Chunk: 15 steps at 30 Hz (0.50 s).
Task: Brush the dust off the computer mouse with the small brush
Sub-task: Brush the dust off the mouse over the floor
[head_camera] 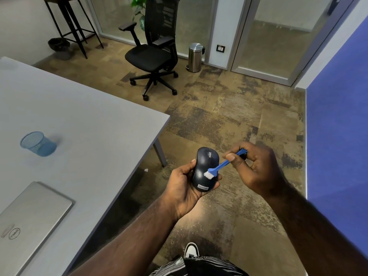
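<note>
A dark computer mouse (203,166) with a small label at its near end lies in the palm of my left hand (183,186), whose fingers and thumb curl round its sides. It is held over the floor, just off the table's corner. My right hand (253,166) pinches the blue handle of a small brush (221,164) between thumb and fingers. The brush's white bristles touch the right side of the mouse's back.
A grey table (79,116) spreads to the left, bearing a blue mesh cup (37,143) and a shut silver laptop (29,214). A black office chair (153,54) and a steel bin (195,56) stand beyond on the carpet. A blue wall (338,116) runs along the right.
</note>
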Available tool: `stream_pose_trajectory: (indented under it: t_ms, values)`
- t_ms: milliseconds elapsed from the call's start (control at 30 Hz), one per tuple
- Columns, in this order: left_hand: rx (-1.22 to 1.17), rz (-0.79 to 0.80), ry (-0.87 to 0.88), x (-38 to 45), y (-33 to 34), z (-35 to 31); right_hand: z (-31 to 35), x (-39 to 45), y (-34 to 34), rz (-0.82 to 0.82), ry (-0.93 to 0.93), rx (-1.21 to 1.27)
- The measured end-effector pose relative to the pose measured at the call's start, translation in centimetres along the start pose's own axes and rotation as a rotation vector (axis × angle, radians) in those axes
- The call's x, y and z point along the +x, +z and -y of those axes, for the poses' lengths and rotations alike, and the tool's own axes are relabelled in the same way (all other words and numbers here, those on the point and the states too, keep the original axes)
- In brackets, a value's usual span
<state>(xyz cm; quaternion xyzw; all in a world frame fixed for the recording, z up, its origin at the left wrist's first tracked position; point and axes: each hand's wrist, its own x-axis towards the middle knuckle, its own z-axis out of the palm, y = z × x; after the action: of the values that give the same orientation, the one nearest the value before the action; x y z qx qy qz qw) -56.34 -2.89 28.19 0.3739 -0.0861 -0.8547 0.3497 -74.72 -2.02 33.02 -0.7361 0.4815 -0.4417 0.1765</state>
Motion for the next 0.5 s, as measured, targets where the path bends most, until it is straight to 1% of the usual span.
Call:
stream_pose_trajectory:
  t_ms: [100,167,300,500]
  values:
    - [-0.019,0.037,-0.025,-0.17,0.07,-0.04,0.05,0.38,-0.09,-0.124,0.061,-0.023]
    - [-0.012,0.059,-0.028,-0.30,0.14,0.03,0.22,0.80,-0.12,-0.169,0.088,-0.049]
    - [-0.004,0.084,-0.021,-0.42,0.30,0.25,0.51,0.84,0.36,-0.088,0.062,-0.085]
    - [0.012,0.063,0.008,-0.26,0.00,0.47,0.86,0.45,0.21,0.015,0.017,-0.039]
